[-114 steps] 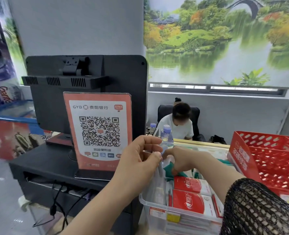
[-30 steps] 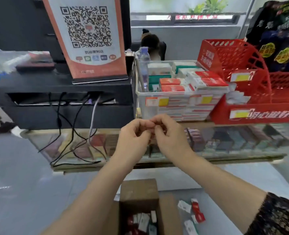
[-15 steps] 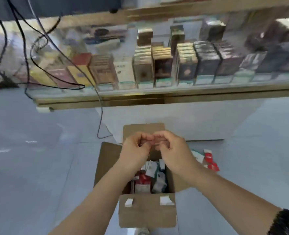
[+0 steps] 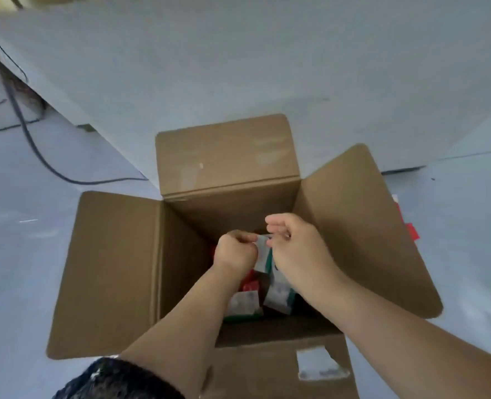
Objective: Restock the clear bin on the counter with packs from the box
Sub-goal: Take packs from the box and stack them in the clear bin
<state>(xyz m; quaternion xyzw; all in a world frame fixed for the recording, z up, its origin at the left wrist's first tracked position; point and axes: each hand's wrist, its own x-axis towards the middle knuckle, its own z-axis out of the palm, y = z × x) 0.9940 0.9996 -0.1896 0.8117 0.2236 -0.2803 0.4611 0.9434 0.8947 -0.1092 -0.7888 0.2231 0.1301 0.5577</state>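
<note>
Box (image 4: 108, 272) sits on floor (image 4: 22, 254), flaps spread left, right, far and near. Counter base panel (image 4: 238, 67) stands directly behind the far flap. Cables (image 4: 36, 151) lie on the floor far left of the box. Loose packs (image 4: 244, 303) lie in the box bottom. Left hand (image 4: 234, 253) and right hand (image 4: 296, 249) are side by side inside the box, above them, with the held pack (image 4: 263, 251) pinched between. Stray packs (image 4: 411, 230) lie on the floor right of the box, mostly hidden by the right flap.

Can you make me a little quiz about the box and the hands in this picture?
1. True or false: the cardboard box has its flaps shut.
2. The left hand and the right hand both pinch one pack. Its colours? A) white and green B) blue C) yellow
3. Fill in: the cardboard box stands on the ____.
Key: 1 false; 2 A; 3 floor.
</note>
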